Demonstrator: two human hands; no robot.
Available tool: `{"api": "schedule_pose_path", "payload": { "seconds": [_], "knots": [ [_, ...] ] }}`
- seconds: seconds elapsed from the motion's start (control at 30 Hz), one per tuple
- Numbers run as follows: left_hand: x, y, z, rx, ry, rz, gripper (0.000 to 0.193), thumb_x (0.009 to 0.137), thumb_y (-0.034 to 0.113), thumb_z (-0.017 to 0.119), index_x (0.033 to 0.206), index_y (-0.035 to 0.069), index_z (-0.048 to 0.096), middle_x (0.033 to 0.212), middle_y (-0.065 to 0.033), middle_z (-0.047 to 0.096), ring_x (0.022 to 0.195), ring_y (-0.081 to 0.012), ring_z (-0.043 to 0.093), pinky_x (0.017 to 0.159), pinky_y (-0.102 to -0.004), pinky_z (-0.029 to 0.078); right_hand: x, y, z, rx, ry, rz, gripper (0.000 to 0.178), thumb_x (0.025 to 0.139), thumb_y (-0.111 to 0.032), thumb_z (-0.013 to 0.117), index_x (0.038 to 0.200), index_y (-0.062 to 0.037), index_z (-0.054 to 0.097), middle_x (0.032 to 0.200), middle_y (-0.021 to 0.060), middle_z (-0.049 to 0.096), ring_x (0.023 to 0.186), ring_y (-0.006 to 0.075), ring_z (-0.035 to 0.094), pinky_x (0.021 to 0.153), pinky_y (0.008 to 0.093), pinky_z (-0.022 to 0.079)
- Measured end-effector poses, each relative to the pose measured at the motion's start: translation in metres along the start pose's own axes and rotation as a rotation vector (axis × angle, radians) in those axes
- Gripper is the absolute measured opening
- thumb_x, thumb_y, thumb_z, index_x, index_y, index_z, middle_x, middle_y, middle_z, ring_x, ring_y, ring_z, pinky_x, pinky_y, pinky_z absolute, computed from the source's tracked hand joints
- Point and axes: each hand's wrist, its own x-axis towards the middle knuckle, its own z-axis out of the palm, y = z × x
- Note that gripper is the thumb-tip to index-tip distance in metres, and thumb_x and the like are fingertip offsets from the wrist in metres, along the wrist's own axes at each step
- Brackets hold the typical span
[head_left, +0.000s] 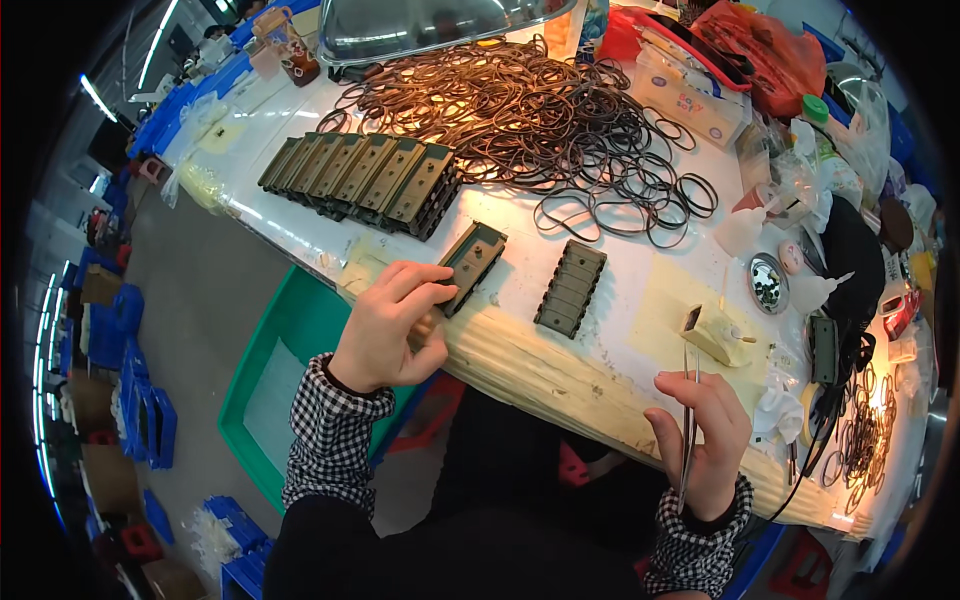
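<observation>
My left hand [390, 325] has its fingertips on the near left side of a dark green rectangular plastic housing [476, 258] with a brownish top strip. The thumb is partly curled below it. Between the thumb and fingers of my right hand [706, 430] is a pair of metal tweezers [688, 440], tips pointing away from me. A ridged dark green segmented piece [572, 288] lies by itself between the hands. Just past the tweezer tips sits a small cream-coloured block [722, 335] with a dark end.
A row of similar housings [365, 175] stands at the back left. Behind spreads a big heap of thin dark rubber rings [500, 110] under a lamp [430, 30]. A round metal dish [767, 282] of small dark parts lies at right. A green bin [250, 400] is below the table's left edge.
</observation>
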Motion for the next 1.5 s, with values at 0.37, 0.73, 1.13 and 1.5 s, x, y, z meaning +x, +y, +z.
{"api": "schedule_pose_path", "payload": {
  "seconds": [0.37,0.73,1.13,1.5],
  "knots": [
    [0.010,0.013,0.012,-0.141,0.038,-0.328,0.035,0.076,0.011,0.072,0.104,0.003,0.053,0.096,-0.0126,0.060,0.084,-0.0254,0.062,0.069,-0.0318,0.052,-0.011,0.003,0.009,-0.017,-0.106,-0.009,0.027,0.071,-0.010,0.078,0.095,-0.0039,0.066,0.085,0.0115,0.065,0.073,0.0283,0.062,0.062,0.0344,0.050],
    [0.009,-0.298,-0.137,0.150,0.507,-0.549,0.029,0.084,0.020,0.076,0.101,0.002,0.060,0.088,-0.0028,0.061,0.078,-0.0091,0.056,0.067,-0.0240,0.044,-0.015,0.019,0.026,-0.080,-0.007,-0.173,0.017,0.073,-0.008,0.075,0.088,-0.0033,0.067,0.081,0.0090,0.064,0.069,0.0258,0.062,0.058,0.0337,0.049],
    [0.028,-0.341,-0.116,-0.222,0.142,-0.739,0.021,0.084,0.021,0.074,0.095,0.005,0.064,0.086,-0.0029,0.063,0.080,-0.0112,0.058,0.072,-0.0252,0.047,-0.014,0.023,0.026,-0.097,0.001,-0.118,0.014,0.074,-0.008,0.074,0.086,-0.0038,0.068,0.078,0.0083,0.063,0.066,0.0248,0.061,0.057,0.0332,0.048],
    [0.007,-0.351,-0.112,-0.100,0.101,-0.664,0.028,0.097,0.030,0.057,0.108,0.004,0.063,0.094,0.0008,0.064,0.085,-0.0072,0.056,0.075,-0.0240,0.044,-0.015,0.022,0.027,-0.101,-0.011,-0.118,0.015,0.073,-0.007,0.075,0.086,-0.0042,0.068,0.078,0.0078,0.063,0.067,0.0246,0.062,0.057,0.0332,0.049]
  ]
}}
